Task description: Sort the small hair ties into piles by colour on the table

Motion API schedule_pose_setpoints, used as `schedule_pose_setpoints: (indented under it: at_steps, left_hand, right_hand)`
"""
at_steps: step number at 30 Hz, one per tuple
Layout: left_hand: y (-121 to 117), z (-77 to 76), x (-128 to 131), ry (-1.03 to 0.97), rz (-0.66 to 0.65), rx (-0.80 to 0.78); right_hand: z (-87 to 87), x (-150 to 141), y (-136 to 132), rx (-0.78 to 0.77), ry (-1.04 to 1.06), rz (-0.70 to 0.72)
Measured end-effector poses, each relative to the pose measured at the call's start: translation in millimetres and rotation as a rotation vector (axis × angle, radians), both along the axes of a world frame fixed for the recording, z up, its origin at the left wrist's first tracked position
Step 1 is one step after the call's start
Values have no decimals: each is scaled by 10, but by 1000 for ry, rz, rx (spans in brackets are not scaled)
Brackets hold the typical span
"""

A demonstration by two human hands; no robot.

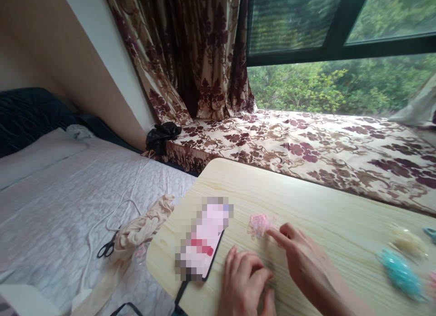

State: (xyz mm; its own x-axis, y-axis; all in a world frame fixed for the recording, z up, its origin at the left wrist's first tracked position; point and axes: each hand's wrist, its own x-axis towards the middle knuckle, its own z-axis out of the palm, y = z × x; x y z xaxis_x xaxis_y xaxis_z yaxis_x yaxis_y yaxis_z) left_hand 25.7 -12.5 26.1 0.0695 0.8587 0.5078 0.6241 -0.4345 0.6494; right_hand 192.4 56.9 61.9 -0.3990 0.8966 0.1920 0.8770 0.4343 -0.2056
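Note:
My left hand [247, 282] rests on the light wooden table [306, 202], fingers curled down, just right of a phone [204, 238] that lies flat with a cable at its near end. My right hand [303, 259] lies beside it with the forefinger stretched out, its tip touching a small pink frilly piece [259, 224]. The other fingers of that hand are folded. Nothing shows inside either hand.
A teal fluffy item [402, 273] and a pale yellow one [408, 243] lie at the table's right end. Left of the table is a bed with black scissors [107, 248], a white cord, and beige cloth [146, 227]. A floral window seat [323, 147] lies behind.

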Motion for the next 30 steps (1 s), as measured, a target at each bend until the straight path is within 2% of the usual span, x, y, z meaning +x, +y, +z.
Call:
schedule_pose_setpoints:
  at_steps: [7, 12, 19, 25, 30]
  left_hand:
    - [30, -7, -36, 48, 0, 33]
    - [25, -19, -35, 80, -1, 42]
    - [52, -7, -61, 117, 1, 86]
    - [61, -45, -78, 154, -5, 112]
    - [47, -60, -67, 122, -7, 86]
  right_hand:
    - [-106, 359, -109, -15, 85, -53]
    - [-63, 329, -182, -81, 112, -76]
    - [-100, 365, -148, -35, 131, -132]
    - [-71, 257, -108, -68, 110, -150]
    - [-94, 195, -78, -34, 56, -145]
